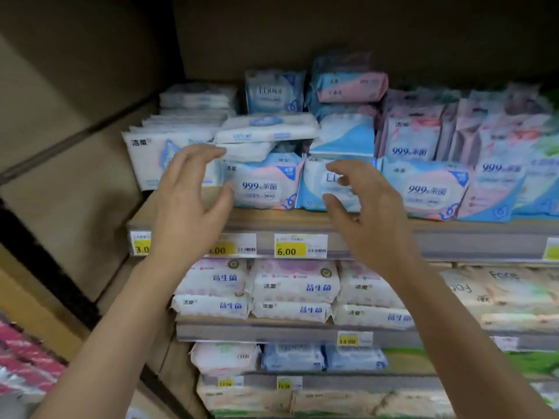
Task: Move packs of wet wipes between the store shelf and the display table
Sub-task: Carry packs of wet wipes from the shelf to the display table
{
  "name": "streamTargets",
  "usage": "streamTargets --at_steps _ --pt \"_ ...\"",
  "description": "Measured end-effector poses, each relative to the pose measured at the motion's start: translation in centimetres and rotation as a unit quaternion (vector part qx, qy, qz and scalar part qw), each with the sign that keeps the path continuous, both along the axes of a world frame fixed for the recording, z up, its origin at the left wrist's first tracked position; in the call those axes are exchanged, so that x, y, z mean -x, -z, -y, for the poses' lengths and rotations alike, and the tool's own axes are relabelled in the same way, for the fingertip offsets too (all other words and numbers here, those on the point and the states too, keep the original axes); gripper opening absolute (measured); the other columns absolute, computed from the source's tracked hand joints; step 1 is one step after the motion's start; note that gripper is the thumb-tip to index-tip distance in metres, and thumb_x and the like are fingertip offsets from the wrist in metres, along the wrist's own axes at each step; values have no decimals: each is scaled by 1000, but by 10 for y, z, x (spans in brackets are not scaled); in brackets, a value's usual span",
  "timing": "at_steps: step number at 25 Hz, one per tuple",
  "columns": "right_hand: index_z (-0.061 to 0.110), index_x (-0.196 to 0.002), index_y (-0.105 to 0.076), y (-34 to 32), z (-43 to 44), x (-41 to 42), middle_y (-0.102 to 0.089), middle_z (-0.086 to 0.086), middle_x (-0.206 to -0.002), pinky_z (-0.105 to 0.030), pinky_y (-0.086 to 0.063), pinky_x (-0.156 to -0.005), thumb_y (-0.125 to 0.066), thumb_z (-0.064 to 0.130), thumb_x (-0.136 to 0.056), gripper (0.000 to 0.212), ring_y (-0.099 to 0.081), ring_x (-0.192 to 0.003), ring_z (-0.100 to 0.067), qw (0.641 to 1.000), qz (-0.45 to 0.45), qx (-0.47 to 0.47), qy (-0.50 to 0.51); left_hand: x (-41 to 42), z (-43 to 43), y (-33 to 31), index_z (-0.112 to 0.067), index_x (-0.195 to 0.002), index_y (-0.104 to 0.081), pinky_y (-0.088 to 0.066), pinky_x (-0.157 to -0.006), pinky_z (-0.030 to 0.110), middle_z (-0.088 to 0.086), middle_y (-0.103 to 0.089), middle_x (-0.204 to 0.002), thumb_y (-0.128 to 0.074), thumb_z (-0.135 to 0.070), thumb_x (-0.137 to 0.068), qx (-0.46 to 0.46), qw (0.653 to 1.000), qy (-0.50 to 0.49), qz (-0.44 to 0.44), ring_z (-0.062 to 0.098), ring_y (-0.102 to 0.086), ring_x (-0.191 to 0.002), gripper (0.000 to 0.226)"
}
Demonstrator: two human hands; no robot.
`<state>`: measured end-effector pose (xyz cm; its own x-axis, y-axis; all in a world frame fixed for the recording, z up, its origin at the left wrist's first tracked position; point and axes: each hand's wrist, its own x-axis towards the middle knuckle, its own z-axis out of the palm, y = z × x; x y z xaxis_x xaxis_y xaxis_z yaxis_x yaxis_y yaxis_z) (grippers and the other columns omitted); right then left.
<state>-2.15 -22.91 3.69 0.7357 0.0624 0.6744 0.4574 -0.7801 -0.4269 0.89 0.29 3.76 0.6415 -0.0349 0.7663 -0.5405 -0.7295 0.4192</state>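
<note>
Packs of wet wipes fill the top shelf (272, 220). A pink and blue pack marked 99.9 (263, 184) stands at the shelf's front, with a blue and white pack (314, 182) leaning to its right. My left hand (187, 207) hovers at the left side of the 99.9 pack, fingers spread and empty. My right hand (366, 207) is in front of the blue and white pack, fingers curled apart, holding nothing. A flat white pack (266, 128) lies on top just above my hands. The display table is out of view.
More 99.9 packs (426, 189) stand to the right. Lower shelves hold white packs (293, 285) and blue packs (293, 356). Yellow price tags (299, 246) line the shelf edges. A beige side panel (60, 146) closes off the left.
</note>
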Motion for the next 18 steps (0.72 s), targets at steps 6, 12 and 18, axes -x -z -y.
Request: streamTargets --at_steps 6,12,18 --pt "10 -124 -55 -40 -27 -50 -55 -10 -120 -35 -40 -95 -56 21 -83 42 -50 -111 -28 998 63 9 28 -36 -3 -32 -29 -133 -46 -40 -93 34 5 -55 -125 -52 -56 -88 92 965 -71 -233 21 -52 -111 53" --pt "13 -110 -63 -35 -45 -93 -68 -7 -106 -37 -30 -85 -57 2 -73 39 -56 -100 -32 966 78 221 114 -54 0 -27 -31 -112 -59 -47 -84 34 10 -64 -105 -63 -46 -84 270 925 -8 -267 23 -63 -98 33" --pt "12 -96 -70 -33 -38 -94 -69 -4 -98 -34 -34 -80 -60 4 -72 27 -61 -90 -31 969 199 107 102 -46 -1 -31 -21 -115 -55 -58 -74 27 1 -54 -95 -62 -9 -87 410 878 79 -231 15 -62 -82 31"
